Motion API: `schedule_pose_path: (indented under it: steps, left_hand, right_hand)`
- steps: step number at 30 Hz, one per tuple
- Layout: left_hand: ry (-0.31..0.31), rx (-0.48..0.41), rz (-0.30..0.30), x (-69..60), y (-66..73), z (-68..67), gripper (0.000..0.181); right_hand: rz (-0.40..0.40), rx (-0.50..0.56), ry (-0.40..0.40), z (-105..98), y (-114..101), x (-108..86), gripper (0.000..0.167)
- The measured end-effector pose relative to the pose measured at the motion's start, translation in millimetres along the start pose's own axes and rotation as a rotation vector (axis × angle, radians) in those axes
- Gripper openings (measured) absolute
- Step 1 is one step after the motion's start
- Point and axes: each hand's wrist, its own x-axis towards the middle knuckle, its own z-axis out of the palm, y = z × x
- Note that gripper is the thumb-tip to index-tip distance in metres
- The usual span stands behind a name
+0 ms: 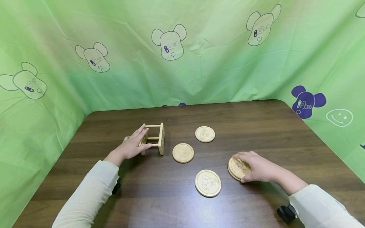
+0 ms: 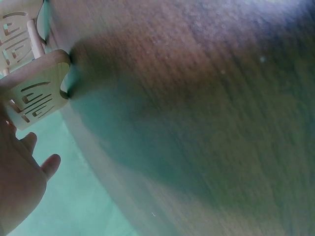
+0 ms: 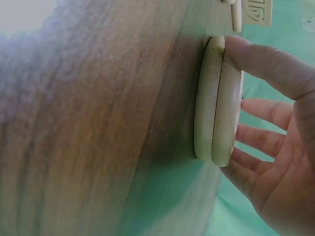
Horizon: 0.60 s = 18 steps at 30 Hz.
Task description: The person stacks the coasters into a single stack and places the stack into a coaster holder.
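On the left of the table stands a small wooden rack (image 1: 161,139) with cut-out end panels (image 2: 37,101) joined by rods. My left hand (image 1: 133,145) holds its left end, fingers over the panel and thumb at the near rod; the left wrist view shows only part of that hand (image 2: 22,182). At the right, two round wooden coasters (image 1: 238,167) lie stacked flat. My right hand (image 1: 260,167) grips the upper coaster (image 3: 229,108) by its rim, thumb on the near side and fingers on the far side, with the lower coaster (image 3: 205,108) directly beneath, touching.
Between the hands lie three separate round coasters with engraved patterns: one at the back (image 1: 205,134), one beside the rack (image 1: 183,153) and one nearer the front (image 1: 208,183). A green patterned cloth (image 1: 199,79) hangs behind the brown wooden table (image 1: 159,196) and along its sides.
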Motion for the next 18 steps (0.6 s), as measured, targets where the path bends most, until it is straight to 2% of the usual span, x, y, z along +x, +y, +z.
schedule_pose_path:
  steps: [18]
  left_hand:
    - [0.000,-0.014,0.001,-0.3,-0.1,0.3,0.075]
  right_hand:
    - [0.007,0.004,-0.015,-1.6,-1.5,-1.9,0.074]
